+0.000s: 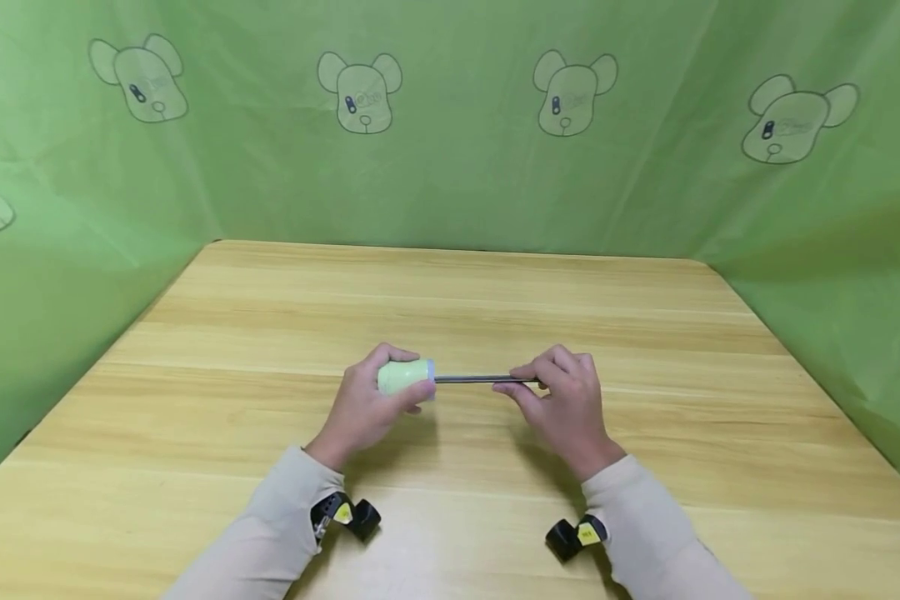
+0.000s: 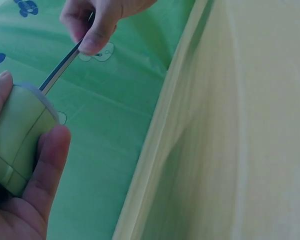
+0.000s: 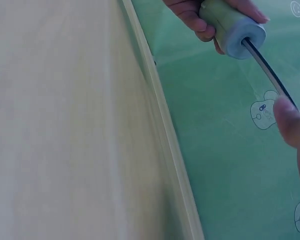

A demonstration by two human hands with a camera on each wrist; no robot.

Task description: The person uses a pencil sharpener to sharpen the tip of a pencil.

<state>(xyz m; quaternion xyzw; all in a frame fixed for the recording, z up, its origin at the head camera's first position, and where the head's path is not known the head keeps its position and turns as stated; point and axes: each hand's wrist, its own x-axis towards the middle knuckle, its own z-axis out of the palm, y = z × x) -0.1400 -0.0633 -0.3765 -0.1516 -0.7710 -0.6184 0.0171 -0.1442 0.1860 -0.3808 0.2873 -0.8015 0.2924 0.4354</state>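
Observation:
A pale green, barrel-shaped body (image 1: 403,377) with a light blue-grey end is held level above the table by my left hand (image 1: 367,404). Its fingers and thumb curl round it; in the left wrist view, a seam runs along the green side (image 2: 20,127). From the middle of the blue-grey end face (image 3: 235,46), a thin dark metal rod (image 1: 472,379) runs straight out to the right. My right hand (image 1: 566,400) pinches the far end of this rod between thumb and fingers, which hide its tip.
Beneath both hands lies a wood-grain table (image 1: 450,308), with their shadows on it. Green sheeting (image 1: 457,192) printed with bear heads surrounds its back and sides. Each sleeved wrist carries a small black camera (image 1: 363,520).

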